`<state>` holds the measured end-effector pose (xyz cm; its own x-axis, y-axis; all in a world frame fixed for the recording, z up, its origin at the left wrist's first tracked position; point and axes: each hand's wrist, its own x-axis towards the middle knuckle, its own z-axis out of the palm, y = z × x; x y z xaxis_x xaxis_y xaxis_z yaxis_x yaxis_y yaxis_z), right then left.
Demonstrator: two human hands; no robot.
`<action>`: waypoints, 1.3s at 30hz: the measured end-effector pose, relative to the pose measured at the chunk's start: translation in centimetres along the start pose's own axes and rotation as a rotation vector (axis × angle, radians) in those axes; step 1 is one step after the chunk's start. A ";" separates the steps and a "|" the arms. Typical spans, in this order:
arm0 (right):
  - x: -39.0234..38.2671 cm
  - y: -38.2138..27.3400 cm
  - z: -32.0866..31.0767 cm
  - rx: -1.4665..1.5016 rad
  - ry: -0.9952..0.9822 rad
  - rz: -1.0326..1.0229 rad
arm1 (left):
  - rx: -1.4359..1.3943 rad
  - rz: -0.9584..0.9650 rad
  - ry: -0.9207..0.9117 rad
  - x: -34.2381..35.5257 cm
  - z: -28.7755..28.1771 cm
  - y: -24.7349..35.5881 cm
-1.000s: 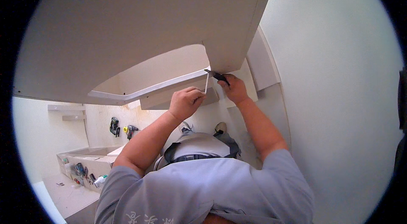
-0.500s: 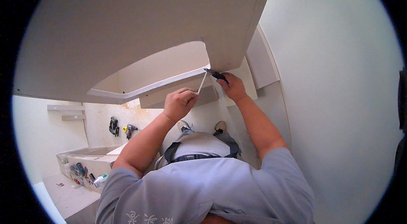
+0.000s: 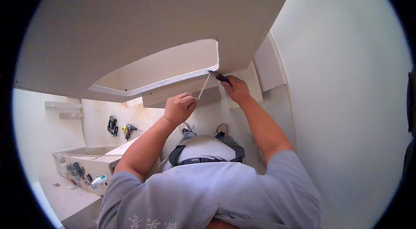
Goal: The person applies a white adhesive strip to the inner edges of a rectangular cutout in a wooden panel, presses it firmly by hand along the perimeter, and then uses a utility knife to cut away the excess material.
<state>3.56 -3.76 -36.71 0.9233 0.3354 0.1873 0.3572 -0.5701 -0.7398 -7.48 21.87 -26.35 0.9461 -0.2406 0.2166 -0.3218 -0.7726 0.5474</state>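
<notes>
A large grey-beige panel fills the upper part of the view. It has a long cutout with a white-edged rim. My left hand, left of the cutout's near right corner, pinches the lower end of a thin white strip. The strip runs taut up to the rim. A black-handled utility knife is gripped in my right hand, its tip touching the rim where the strip meets it. The fine detail at the tip is too small to make out.
A pale wall rises on the right. On the floor at left lie a black power tool and a cordless drill. A low cabinet piece at lower left holds several hand tools and a white bottle.
My left hand has drawn slightly left and down, still pinching the strip. The knife stays at the rim near the corner. The whole view has shifted a little.
</notes>
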 end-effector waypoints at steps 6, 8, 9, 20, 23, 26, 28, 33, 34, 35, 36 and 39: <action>0.8 -1.6 -1.5 -0.044 -0.074 -0.035 | 0.008 -0.040 0.033 -0.8 -0.7 0.2; 0.1 -0.1 -1.1 -0.090 -0.111 0.033 | 0.031 -0.024 0.023 -1.4 -0.6 -0.5; -0.1 -0.9 -1.7 -0.075 -0.116 0.038 | 0.018 -0.039 0.039 -1.7 -0.9 -0.5; -5.8 -5.6 -9.3 0.071 -0.221 0.213 | -0.245 -0.209 0.173 -2.4 -1.6 -1.0; -5.2 -9.4 -12.5 -0.260 -0.340 0.106 | -0.375 -0.364 0.131 -2.5 -0.9 -1.4; -3.2 -14.8 -15.0 -0.695 -0.267 -0.126 | -0.494 -0.356 0.149 -2.7 0.3 -2.4; -1.2 -18.5 -15.7 -0.912 -0.349 -0.147 | -0.615 -0.391 0.141 -3.0 1.1 -2.8; 3.2 -23.1 -13.7 -1.172 -0.502 -0.301 | -0.670 -0.354 0.196 -3.3 1.6 -2.4; 4.2 -24.0 -13.3 -1.250 -0.570 -0.333 | -0.717 -0.362 0.200 -3.5 1.9 -2.5; 4.9 -24.7 -12.6 -1.320 -0.638 -0.363 | -0.759 -0.371 0.200 -3.8 2.1 -2.7; 5.4 -25.2 -12.0 -1.344 -0.641 -0.375 | -0.766 -0.354 0.218 -4.1 2.4 -2.7; 6.4 -26.2 -10.5 -1.401 -0.638 -0.429 | -0.751 -0.308 0.274 -4.6 2.5 -2.2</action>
<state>1.61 5.46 -9.40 0.6456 0.6843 -0.3391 0.7370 -0.4418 0.5116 -11.01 23.18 -30.57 0.9844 0.1412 0.1048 -0.0813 -0.1629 0.9833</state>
